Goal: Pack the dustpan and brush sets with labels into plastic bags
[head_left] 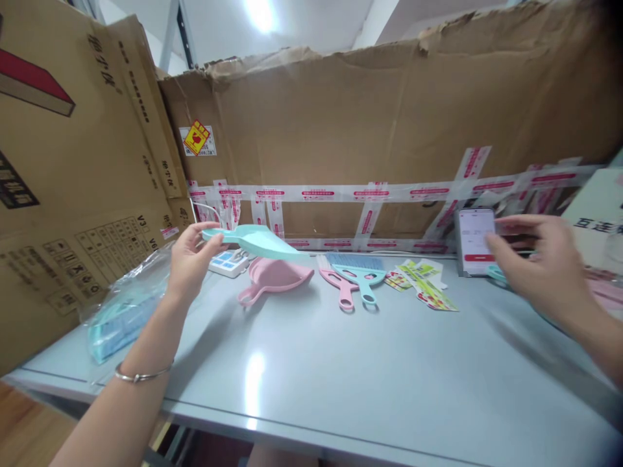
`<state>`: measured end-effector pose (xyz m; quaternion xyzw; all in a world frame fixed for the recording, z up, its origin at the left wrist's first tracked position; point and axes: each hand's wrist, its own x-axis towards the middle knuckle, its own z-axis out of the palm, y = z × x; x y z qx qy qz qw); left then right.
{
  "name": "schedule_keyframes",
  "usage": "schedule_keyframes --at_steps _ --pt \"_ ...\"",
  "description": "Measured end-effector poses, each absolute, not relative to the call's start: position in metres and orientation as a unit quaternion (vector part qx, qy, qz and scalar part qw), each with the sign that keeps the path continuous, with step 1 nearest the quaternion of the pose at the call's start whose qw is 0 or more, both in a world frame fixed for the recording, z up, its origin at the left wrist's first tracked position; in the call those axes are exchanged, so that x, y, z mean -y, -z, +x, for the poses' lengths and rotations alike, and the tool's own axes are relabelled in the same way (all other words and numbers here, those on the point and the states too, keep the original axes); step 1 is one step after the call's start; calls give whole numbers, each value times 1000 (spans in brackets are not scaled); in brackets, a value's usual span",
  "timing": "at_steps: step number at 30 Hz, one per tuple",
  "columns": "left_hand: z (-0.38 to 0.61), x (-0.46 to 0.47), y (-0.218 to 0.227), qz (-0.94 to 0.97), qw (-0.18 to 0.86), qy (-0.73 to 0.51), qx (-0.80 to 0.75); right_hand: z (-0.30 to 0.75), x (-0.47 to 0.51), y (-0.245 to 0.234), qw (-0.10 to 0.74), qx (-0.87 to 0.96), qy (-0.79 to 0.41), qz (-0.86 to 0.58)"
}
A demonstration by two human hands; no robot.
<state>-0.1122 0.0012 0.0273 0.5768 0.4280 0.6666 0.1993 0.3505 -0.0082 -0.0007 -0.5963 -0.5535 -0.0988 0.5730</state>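
The turquoise dustpan [260, 241] looks like thin moulded plastic: probably light and fairly stiff, its smooth surface perhaps a little slippery, unlikely to break in ordinary handling. The narrow handle [230, 237] seems the best place to take hold, since the broad pan would tip if pinched at its lip. The person's left hand [191, 259] grips that handle, thumb beneath and fingers closed around its end, with the pan pointing rightward. It is raised off the table [365, 376], near the pink dustpan [280, 275]. The right hand [549, 259] is blurred beside the phone [474, 237], fingers curled; whether they hold anything cannot be told.
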Motion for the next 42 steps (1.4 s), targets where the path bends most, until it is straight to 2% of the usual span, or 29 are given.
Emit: schedule_keyframes --at_steps 3,9,13,15,18,20,26,28,30,31,33,37,39,42 --pt "-107 -1 -40 599 288 -649 -370 307 -2 5 570 602 -80 -554" --pt "-76 -16 -50 674 509 -476 -245 232 10 -3 449 716 -272 -461" --pt "-46 -27 -42 689 559 -405 -219 214 22 -1 291 685 -515 -425" --pt "-34 -28 -35 679 562 -401 -248 213 23 9 316 620 -551 -460" --pt "-23 -20 -20 652 564 -388 -327 214 22 26 443 523 -508 -522" --pt "-18 -13 -8 639 565 -361 -377 214 22 34 484 489 -481 -542" --pt "-5 2 21 634 518 -359 -447 211 21 38 418 573 -490 -506" --pt "-4 2 22 635 506 -364 -457 220 14 39 453 600 -421 -508" --pt "-5 3 20 638 507 -365 -450 235 0 44 481 646 -288 -519" --pt "-6 3 18 640 509 -363 -447 243 -7 48 471 678 -215 -522" --pt "-8 3 16 645 510 -354 -446 259 -22 60 400 749 -90 -520" --pt "-8 3 18 654 507 -340 -447 275 -39 80 224 836 2 -502" --pt "-7 3 19 656 506 -335 -448 275 -41 82 200 854 18 -481" --pt "-7 2 20 657 497 -335 -457 273 -40 79 218 863 43 -453"
